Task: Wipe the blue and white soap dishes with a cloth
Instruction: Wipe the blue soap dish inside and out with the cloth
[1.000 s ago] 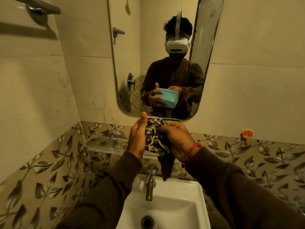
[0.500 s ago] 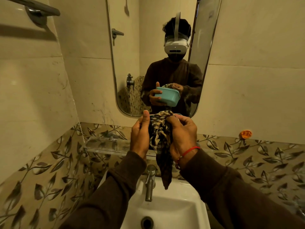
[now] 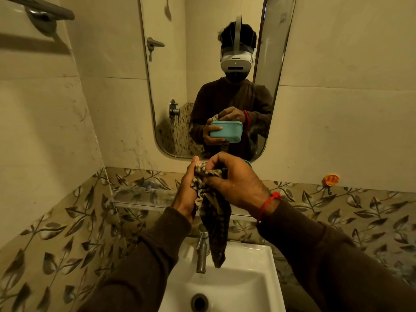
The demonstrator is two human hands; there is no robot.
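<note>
Wiping blue soap dish [image 3: 247, 162] held over sink [image 3: 258, 278]: left hand [image 3: 188, 190] grips it (mostly hidden), right hand [image 3: 234, 179] pinches cloth [image 3: 211, 203]. Best push cloth into corners, keep dish steady.

Home bathroom, small. White sink [image 3: 227, 287] w/ drain at bottom centre; steel tap [image 3: 202, 253] at sink's back edge. Glass shelf [image 3: 135, 197] on wall just above sink, to its left. Mirror [image 3: 180, 75] w/ rounded corners above sink, reflecting a person in a headset plus a shower valve and hook on the opp. wall. Walls: plain beige tile up high, leaf-pattern tile band [image 3: 360, 212] behind and both sides of sink. Towel bar [image 3: 42, 10] high on wall, far left of sink. Orange hook [image 3: 330, 179] on wall, right of sink, at edge of the leaf band.
</note>
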